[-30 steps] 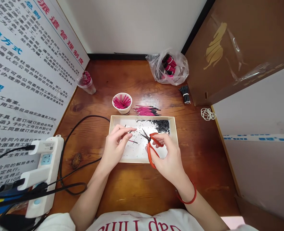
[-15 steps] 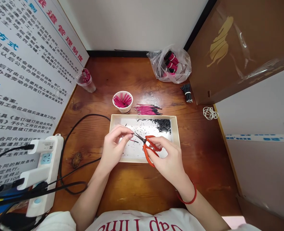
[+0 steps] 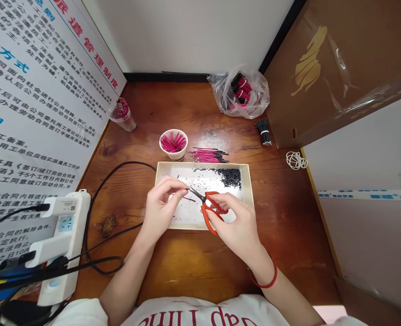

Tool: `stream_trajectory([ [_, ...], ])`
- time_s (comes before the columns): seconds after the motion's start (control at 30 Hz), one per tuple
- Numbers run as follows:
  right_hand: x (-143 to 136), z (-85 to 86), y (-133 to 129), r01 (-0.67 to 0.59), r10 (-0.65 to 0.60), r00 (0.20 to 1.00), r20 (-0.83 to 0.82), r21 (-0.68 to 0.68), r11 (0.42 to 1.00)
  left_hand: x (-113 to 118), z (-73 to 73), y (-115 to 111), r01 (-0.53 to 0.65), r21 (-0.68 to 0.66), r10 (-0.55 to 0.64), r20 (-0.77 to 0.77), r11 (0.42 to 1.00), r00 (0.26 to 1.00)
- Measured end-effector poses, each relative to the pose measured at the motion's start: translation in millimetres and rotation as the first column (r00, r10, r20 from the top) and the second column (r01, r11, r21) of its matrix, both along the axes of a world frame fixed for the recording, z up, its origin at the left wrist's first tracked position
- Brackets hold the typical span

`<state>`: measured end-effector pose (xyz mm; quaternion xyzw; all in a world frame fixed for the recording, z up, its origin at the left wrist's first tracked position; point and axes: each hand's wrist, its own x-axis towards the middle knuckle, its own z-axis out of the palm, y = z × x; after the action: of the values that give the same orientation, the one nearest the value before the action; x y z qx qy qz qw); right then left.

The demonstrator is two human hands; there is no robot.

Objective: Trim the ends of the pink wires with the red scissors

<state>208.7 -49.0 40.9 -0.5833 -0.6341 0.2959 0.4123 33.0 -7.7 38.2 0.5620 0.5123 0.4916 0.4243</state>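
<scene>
Over the shallow cream box (image 3: 251, 199), my left hand (image 3: 164, 199) has thumb and forefinger pinched together. Whatever small dark piece sits at those fingertips is too small to make out. My right hand (image 3: 236, 217) grips red-handled scissors (image 3: 209, 213), fingers in the loops. Their dark, narrow tips point left and reach my left fingertips. A thin red-and-black wire (image 3: 189, 199) shows just below the blades; whether it lies in the box or is held is unclear. Short black tube pieces (image 3: 231, 176) are heaped in the box's far right corner, with tiny black offcuts scattered around.
Behind the box stand a paper cup (image 3: 174, 155) of pink wires and a row of pink-and-black wires (image 3: 209, 155). Farther off are a plastic cup (image 3: 127, 122), a clear bag (image 3: 258, 102), a black wire bundle (image 3: 263, 132) and white bands (image 3: 296, 160). A power strip (image 3: 80, 226) trails cables leftward.
Almost nothing differs. Both hands and the scissors stay in place, and the whole view has shifted very slightly.
</scene>
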Motion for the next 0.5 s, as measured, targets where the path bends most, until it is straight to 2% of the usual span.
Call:
stream_trajectory([
  [0.27, 0.8, -1.2, 0.1, -0.007, 0.007, 1.0, -0.005, 0.008, 1.0, -1.2, -1.2, -0.4, 0.013, 0.038, -0.013, -0.007, 0.999, 1.0],
  [0.5, 0.4, -5.5, -0.7, 0.024, -0.023, 1.0, -0.017, 0.031, 0.999, -1.3, -0.7, 0.7, -0.021, 0.043, 0.022, -0.028, 0.999, 0.999],
])
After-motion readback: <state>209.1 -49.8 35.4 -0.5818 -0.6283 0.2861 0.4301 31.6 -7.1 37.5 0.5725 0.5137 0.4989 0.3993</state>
